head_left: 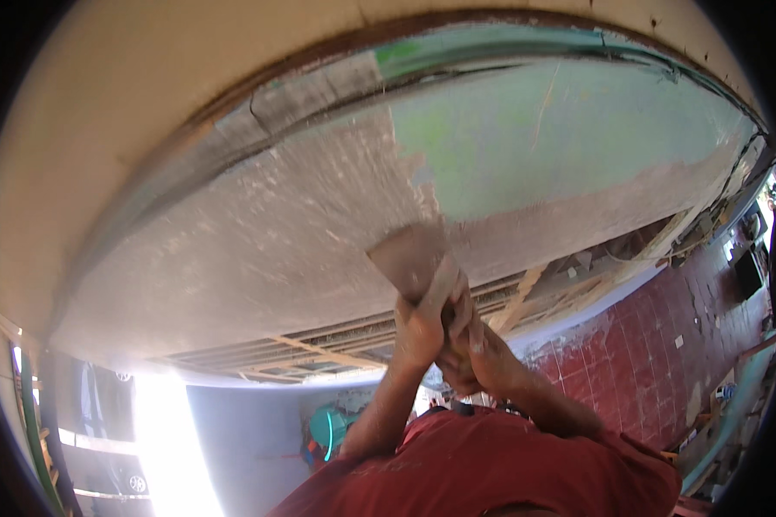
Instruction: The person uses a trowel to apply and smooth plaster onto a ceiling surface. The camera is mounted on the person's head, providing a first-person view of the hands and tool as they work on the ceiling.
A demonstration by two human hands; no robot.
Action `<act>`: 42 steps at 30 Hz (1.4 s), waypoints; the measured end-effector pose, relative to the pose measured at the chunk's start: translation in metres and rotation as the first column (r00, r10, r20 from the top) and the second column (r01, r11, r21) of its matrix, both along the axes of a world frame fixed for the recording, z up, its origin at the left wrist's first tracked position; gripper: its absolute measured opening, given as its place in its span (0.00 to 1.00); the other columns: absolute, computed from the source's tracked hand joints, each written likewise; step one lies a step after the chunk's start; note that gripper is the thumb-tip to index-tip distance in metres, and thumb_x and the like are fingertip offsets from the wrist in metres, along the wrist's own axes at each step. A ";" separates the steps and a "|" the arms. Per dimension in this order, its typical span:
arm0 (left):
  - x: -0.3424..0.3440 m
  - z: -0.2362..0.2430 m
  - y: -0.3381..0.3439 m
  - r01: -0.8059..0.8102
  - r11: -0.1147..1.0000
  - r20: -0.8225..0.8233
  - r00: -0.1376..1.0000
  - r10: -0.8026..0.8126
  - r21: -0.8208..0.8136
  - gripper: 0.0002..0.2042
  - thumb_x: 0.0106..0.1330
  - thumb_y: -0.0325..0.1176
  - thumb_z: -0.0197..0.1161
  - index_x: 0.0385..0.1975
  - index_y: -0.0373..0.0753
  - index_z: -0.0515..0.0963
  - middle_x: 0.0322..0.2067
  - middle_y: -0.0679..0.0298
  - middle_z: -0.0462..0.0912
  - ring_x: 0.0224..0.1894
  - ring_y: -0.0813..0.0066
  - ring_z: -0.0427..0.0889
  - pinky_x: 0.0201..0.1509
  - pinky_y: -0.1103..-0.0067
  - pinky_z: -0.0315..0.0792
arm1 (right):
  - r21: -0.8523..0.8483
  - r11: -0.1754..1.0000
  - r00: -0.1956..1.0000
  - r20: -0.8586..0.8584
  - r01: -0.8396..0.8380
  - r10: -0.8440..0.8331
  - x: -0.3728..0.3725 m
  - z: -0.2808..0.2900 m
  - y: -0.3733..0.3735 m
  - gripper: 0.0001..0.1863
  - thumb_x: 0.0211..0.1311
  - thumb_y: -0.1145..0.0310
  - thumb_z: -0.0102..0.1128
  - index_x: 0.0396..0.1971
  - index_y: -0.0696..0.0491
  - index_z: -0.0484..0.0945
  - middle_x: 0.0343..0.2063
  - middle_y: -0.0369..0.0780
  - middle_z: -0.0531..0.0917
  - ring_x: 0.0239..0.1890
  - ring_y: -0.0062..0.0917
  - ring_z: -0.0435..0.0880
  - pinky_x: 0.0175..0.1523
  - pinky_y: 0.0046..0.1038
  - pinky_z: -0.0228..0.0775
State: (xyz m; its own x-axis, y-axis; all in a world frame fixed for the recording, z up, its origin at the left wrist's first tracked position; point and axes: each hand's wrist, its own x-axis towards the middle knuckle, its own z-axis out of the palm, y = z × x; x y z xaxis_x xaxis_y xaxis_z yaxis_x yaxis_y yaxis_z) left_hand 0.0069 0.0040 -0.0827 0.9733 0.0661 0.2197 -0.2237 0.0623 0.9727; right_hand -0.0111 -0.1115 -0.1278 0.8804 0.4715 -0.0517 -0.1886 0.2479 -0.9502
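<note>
A wide, flat scraper (403,258) is against the overhead board (241,224) at the middle of the view, its blade blurred. My left hand (421,332) and my right hand (478,349) are close together, wrapped round its handle, which is mostly hidden by my fingers. The board is bare, scratched grey-beige on the left and painted pale green (560,138) on the right, with a ragged border just above the blade. A greyish band runs below the green paint.
Exposed wooden battens (336,353) show beside the board. Beyond are a cream surface (147,69), a red tiled floor (616,362) with assorted items at the right, a turquoise round container (326,426), a bright opening (177,448) and a dark car (103,414) at lower left.
</note>
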 end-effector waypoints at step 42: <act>0.018 0.065 0.005 0.025 0.993 0.144 0.990 -0.009 -0.115 0.11 0.70 0.36 0.55 0.31 0.35 0.75 0.18 0.66 0.70 0.14 0.79 0.69 0.19 0.83 0.64 | 0.004 1.000 0.918 0.396 -0.027 0.023 0.011 0.066 0.004 0.25 0.77 0.48 0.34 0.27 0.53 0.67 0.11 0.29 0.59 0.10 0.11 0.55 0.14 0.19 0.43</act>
State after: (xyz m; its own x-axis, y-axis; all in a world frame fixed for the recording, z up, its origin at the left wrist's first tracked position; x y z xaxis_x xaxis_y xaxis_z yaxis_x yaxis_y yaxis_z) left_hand 0.0250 0.0091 -0.0176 0.9337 0.0830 0.3484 -0.3578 0.1777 0.9167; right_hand -0.0001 -0.1076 -0.0619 0.8158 0.4927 0.3029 0.1962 0.2569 -0.9463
